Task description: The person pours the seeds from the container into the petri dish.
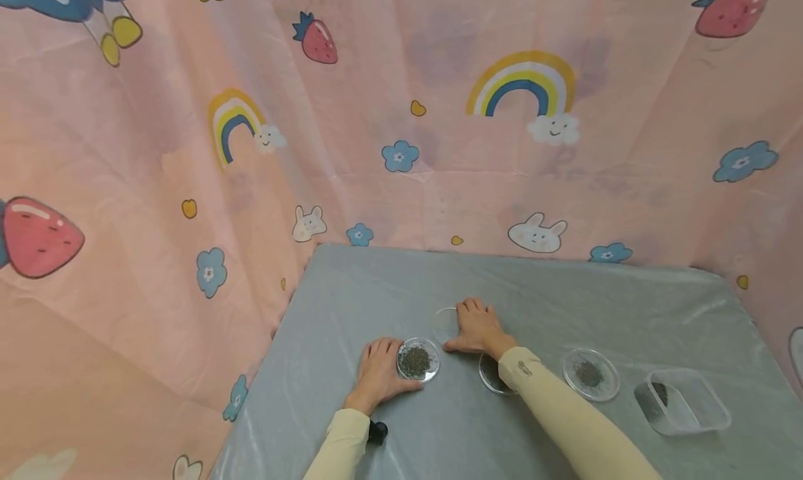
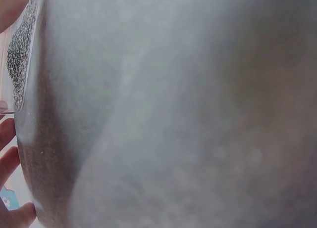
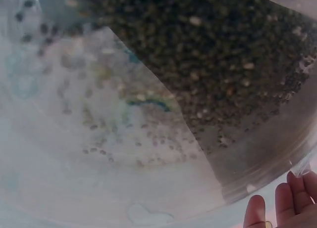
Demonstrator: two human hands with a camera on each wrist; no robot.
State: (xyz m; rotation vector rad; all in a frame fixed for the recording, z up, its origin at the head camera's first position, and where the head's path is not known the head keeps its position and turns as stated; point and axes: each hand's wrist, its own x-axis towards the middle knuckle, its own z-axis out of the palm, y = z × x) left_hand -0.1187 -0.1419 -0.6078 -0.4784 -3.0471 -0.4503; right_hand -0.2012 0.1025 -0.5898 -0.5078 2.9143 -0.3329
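Note:
A clear petri dish (image 1: 417, 360) with a heap of small dark seed-like grains stands on the table, and my left hand (image 1: 378, 370) holds it at its left side, thumb along the near edge. In the left wrist view its fingers (image 2: 9, 163) and the grains (image 2: 21, 55) show at the left border. My right hand (image 1: 477, 329) grips the right edge of a clear round dish or lid (image 1: 445, 320), just beyond that dish. Beneath the right wrist, partly hidden, sits another dish (image 1: 492, 377) of dark grains (image 3: 208, 50), seen close up in the right wrist view.
Farther right stands another petri dish (image 1: 591, 374) with a heap of grains. Beside it is a clear rectangular plastic tub (image 1: 696, 403) holding dark grains at its left end. A grey cloth covers the table (image 1: 376, 292); a pink patterned curtain (image 1: 426, 208) hangs behind it.

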